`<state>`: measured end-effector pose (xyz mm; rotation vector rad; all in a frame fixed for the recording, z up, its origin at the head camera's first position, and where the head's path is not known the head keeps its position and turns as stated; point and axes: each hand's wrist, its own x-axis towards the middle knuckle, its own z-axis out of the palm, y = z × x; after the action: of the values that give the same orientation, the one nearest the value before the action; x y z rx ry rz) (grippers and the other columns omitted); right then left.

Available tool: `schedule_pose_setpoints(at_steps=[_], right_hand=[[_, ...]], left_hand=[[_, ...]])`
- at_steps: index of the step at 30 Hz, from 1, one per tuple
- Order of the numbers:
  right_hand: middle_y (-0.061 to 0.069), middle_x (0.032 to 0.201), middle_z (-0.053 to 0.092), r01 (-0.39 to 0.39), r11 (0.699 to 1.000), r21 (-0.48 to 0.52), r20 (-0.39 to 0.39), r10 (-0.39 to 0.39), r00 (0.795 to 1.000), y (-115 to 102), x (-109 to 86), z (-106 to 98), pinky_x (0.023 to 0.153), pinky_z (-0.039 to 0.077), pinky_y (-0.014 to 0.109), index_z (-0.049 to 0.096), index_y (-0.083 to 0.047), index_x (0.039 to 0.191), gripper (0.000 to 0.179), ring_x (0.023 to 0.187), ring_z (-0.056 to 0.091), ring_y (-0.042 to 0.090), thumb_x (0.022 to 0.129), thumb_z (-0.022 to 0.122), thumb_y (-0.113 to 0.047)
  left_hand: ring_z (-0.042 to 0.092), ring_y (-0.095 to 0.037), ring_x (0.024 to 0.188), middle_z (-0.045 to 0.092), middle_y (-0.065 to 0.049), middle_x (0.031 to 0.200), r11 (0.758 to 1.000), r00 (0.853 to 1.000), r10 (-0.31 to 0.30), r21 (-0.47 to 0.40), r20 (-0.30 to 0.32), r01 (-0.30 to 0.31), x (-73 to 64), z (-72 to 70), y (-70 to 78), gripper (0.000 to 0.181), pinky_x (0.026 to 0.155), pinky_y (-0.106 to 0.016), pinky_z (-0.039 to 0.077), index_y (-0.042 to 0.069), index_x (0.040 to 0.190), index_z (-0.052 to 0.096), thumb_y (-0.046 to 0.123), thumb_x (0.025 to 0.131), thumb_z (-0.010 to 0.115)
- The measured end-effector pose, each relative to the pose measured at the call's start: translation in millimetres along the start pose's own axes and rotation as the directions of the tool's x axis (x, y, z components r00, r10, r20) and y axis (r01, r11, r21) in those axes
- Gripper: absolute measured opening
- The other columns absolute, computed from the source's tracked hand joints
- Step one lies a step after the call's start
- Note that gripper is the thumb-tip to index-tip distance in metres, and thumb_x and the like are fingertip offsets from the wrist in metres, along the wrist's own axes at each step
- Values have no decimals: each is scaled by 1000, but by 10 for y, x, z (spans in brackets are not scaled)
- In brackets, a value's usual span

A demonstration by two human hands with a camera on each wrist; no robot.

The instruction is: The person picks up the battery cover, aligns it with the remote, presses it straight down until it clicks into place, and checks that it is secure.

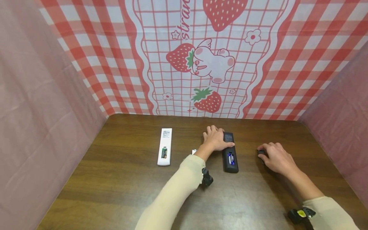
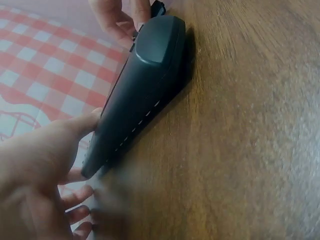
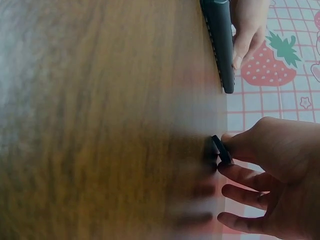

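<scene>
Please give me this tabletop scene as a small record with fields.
left hand: gripping the far half of the black remote
right hand: pinching a small black piece
black remote: batteries showing
white remote: untouched, battery compartment open
white piece: mostly hidden by left arm
surface: brown wooden table
</scene>
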<state>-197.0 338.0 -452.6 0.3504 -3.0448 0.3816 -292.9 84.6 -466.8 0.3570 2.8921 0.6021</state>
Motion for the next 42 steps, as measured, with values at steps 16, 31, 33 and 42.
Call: schedule_pose_setpoints(at_steps=[16,31,33,42], right_hand=[[27,122,75,-37,999,34,25,36,999,50,22,-52,82,59,74,76,0,123,29,123,60,54,101,81,-19],[27,126,75,-17,1000,2,23,17,1000,82,10,-42,78,60,71,83,-5,126,28,122,60,53,101,80,-18],[27,125,76,-18,1000,3,21,18,1000,84,13,-43,79,60,71,83,-5,125,27,122,61,54,101,80,-18],[12,98,77,-7,999,36,17,6,1000,96,51,-60,64,54,44,79,-3,118,22,96,65,33,100,82,-17]], left_hand=[[51,-21,126,67,-6,137,997,997,-27,-67,-76,22,-135,-113,48,80,101,-34,50,17,151,65,66,92,86],[64,-12,105,72,1,135,985,996,-39,-170,-84,24,324,308,-127,91,80,-26,56,26,154,64,75,82,91],[64,-13,105,71,-1,137,982,996,-32,-186,-81,17,334,319,-135,91,81,-26,56,24,155,63,72,83,91],[66,-16,116,70,-5,144,975,997,-7,-223,-78,-11,350,331,-147,92,99,-29,60,18,158,61,65,86,93]])
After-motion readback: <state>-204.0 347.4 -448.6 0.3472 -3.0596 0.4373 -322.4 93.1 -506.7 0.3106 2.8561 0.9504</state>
